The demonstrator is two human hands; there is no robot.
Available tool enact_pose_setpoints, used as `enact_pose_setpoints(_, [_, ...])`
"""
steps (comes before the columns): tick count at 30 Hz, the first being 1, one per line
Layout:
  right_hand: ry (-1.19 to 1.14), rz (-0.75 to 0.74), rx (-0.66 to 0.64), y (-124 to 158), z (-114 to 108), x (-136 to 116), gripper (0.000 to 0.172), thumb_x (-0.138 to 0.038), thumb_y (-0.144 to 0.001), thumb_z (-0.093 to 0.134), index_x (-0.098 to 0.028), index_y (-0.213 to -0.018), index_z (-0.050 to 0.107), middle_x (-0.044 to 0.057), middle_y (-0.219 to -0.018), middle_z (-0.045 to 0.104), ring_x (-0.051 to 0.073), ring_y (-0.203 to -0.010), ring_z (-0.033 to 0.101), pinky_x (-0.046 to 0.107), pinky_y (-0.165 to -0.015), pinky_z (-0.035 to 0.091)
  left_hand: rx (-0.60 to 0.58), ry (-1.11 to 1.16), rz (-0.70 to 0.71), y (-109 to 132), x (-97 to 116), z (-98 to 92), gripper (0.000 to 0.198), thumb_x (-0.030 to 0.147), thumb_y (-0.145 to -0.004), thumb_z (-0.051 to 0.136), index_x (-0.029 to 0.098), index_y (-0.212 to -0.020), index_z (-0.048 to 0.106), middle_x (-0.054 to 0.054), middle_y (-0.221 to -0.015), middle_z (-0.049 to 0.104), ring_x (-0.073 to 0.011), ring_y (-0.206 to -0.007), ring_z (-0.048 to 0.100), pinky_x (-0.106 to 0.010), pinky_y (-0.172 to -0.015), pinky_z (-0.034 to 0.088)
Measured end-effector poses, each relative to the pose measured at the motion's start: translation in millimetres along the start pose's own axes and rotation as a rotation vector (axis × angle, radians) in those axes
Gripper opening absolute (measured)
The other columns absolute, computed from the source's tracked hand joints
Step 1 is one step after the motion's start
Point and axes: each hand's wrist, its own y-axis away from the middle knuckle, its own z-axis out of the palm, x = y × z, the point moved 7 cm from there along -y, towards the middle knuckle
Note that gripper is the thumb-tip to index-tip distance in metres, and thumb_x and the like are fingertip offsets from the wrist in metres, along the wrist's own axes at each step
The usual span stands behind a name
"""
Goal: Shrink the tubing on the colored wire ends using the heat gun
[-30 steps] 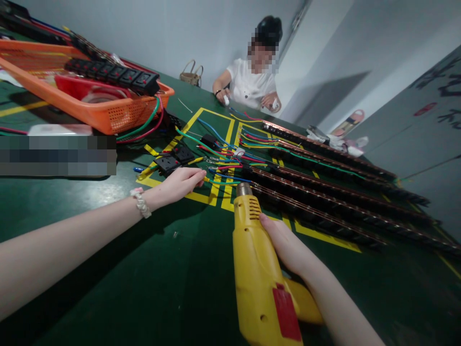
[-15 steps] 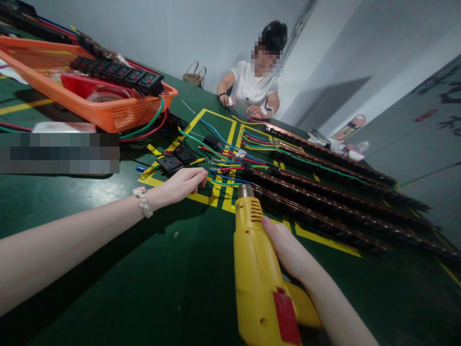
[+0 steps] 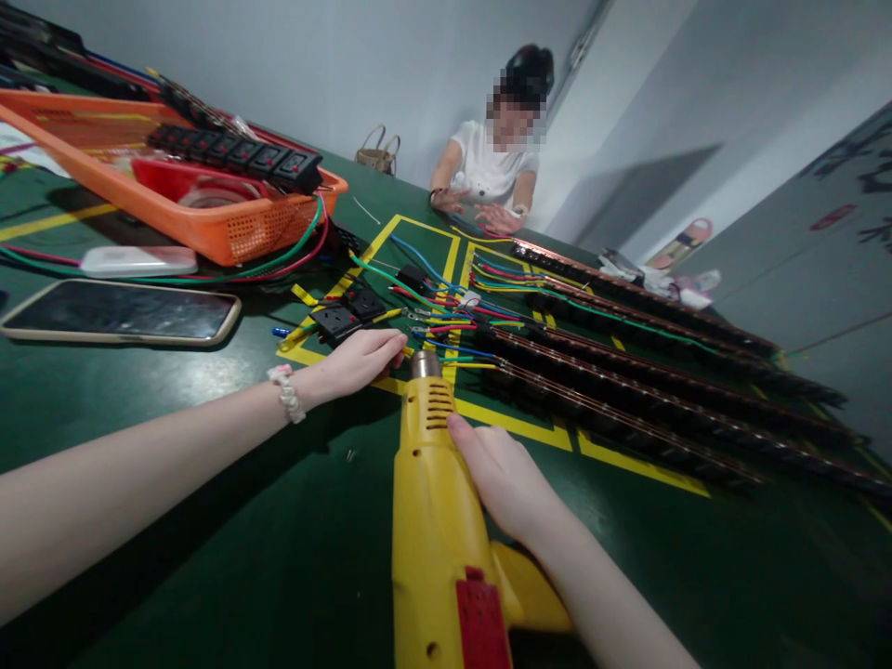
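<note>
My right hand (image 3: 505, 474) is wrapped round a yellow heat gun (image 3: 436, 483) with a red panel near its rear. The heat gun's metal nozzle (image 3: 425, 363) points away from me, close beside the fingertips of my left hand (image 3: 366, 358). Those fingers are closed in a pinch on a yellow-green wire, mostly hidden by the nozzle and fingers. Blue, red and yellow wires (image 3: 464, 347) fan out just beyond the nozzle from long black strips with copper bars (image 3: 599, 395). Two black sockets (image 3: 336, 321) lie behind my left hand.
An orange basket (image 3: 237, 243) holding a black socket strip stands at the left. In front of it lie a phone (image 3: 125, 311) and a white block (image 3: 139, 261). Across the green table sits a person (image 3: 491, 167), both hands near some wires.
The heat gun has moved left, its nozzle now close to my left fingertips. My left hand stays nearly in place. The person opposite has brought their hands closer together, fingers spread.
</note>
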Motion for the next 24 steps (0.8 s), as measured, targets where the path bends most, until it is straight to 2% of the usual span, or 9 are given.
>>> enact_pose_setpoints(6, [0.016,-0.053,0.0,-5,7,-15,0.074,-0.068,-0.084,0.006,-0.015,-0.061,0.052,0.005,-0.066,0.055,0.012,-0.061,0.046,0.024,-0.057,0.023,0.028,-0.015,-0.003,0,2,-3.1,0.043,0.046,-0.087,0.026,0.012,-0.068,0.044,-0.001,-0.065,0.048,-0.0074,-0.059,0.04,-0.02,-0.056,0.03])
enact_pose_setpoints(14, [0.012,-0.061,-0.022,-4,7,-14,0.074,-0.068,-0.085,0.007,-0.016,-0.065,0.055,0.005,-0.065,0.055,0.013,-0.061,0.047,0.023,-0.057,0.024,0.004,-0.042,-0.003,0,-1,-2.9,0.043,0.047,-0.088,0.025,0.013,-0.069,0.044,0.0,-0.067,0.048,-0.0074,-0.061,0.041,-0.02,-0.058,0.032])
enact_pose_setpoints(18, [0.005,-0.038,-0.016,-2,3,-5,0.074,-0.068,-0.084,0.01,-0.015,-0.063,0.056,0.005,-0.063,0.055,0.013,-0.058,0.046,0.023,-0.055,0.025,-0.022,-0.015,-0.005,0,-2,-1.1,0.045,0.049,-0.087,0.026,0.013,-0.069,0.046,0.0,-0.067,0.05,-0.007,-0.061,0.043,-0.019,-0.057,0.033])
enact_pose_setpoints(24, [-0.058,0.016,0.0,6,-13,24,0.075,-0.065,-0.086,0.01,-0.014,-0.074,0.064,0.009,-0.075,0.062,0.016,-0.066,0.055,0.024,-0.059,0.035,-0.055,0.076,-0.059,-1,-6,2.7,0.044,0.05,-0.086,0.029,0.012,-0.071,0.047,-0.001,-0.07,0.052,-0.0069,-0.062,0.048,-0.018,-0.058,0.038])
